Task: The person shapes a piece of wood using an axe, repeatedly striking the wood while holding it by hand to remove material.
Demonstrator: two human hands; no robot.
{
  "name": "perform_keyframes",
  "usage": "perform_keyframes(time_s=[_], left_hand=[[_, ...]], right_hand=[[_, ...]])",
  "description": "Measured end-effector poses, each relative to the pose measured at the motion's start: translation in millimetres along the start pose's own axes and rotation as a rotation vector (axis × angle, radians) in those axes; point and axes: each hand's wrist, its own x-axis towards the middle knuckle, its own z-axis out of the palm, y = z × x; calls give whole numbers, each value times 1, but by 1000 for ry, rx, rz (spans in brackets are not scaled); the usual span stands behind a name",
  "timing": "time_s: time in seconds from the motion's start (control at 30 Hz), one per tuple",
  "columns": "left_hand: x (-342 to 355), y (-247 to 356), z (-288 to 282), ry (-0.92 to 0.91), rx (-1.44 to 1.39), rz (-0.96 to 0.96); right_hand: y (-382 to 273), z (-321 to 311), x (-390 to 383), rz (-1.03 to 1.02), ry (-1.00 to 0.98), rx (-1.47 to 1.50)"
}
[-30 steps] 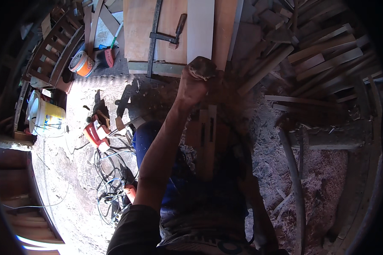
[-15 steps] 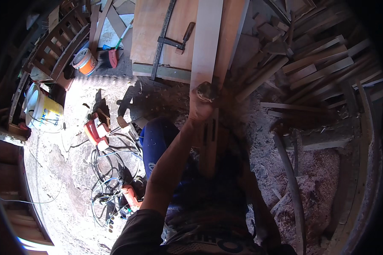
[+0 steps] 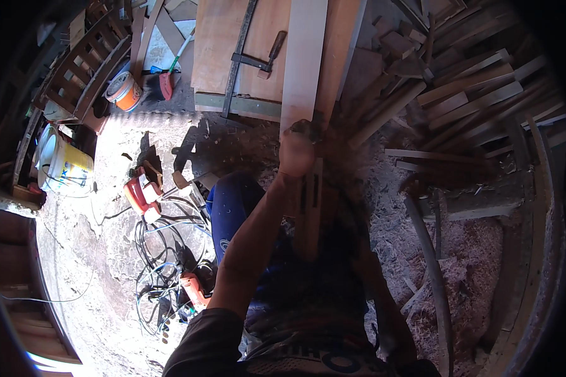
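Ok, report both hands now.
Left hand: closed on a dark blunt object.
Right hand: in deep shadow; grip cannot be told.

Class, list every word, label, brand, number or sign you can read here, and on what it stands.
White-and-yellow bucket: printed lettering, not copied here.
Shirt: dim, partial lettering, not copied.
Blue trouser leg: pale emblem, too small to read.
Orange-and-white bucket: markings too small to read.

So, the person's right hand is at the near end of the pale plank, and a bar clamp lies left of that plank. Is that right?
Not quite: the head view shows the left hand at the near end of the pale plank. The bar clamp does lie left of it.
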Motion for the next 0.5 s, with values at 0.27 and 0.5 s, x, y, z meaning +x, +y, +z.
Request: perform_keyframes(time_s=[0.27, 0.5], left_hand=[[1, -6, 0, 45, -19, 11], [0, -9, 9, -19, 69, 146]], right_hand=[[0, -3, 0, 53, -41, 1], [3, -1, 1, 30, -44, 8]])
